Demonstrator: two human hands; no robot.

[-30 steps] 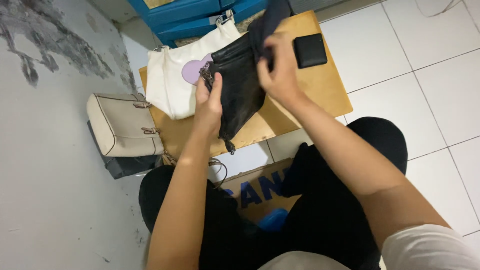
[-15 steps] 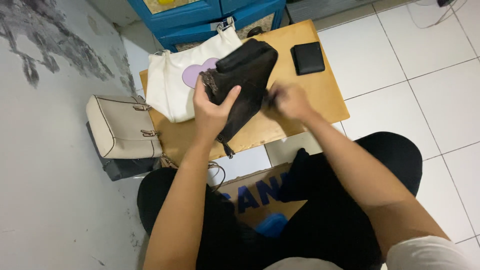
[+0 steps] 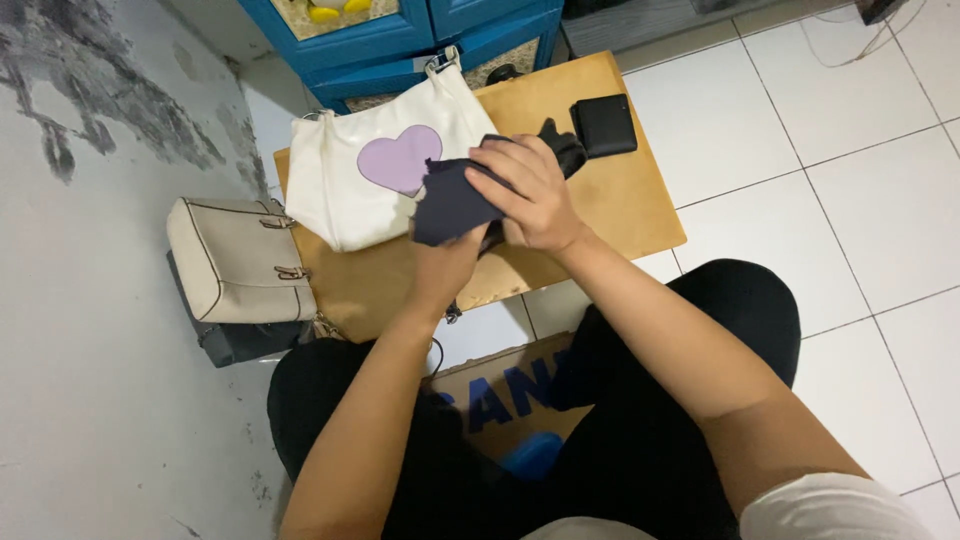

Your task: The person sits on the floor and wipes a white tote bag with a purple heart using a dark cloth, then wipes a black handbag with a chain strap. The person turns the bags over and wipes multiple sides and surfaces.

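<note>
Just beyond the fingers lies a white heart-print bag on the wooden board. The right hand presses curled fingers onto a dark cloth; the left hand grips underneath, over a mostly hidden black bag.

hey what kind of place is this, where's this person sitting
Probably a room at home, with the person sitting on a white tiled floor. A low wooden table holds a white heart bag, a blue cabinet stands behind, and a beige handbag sits by the wall.
</note>
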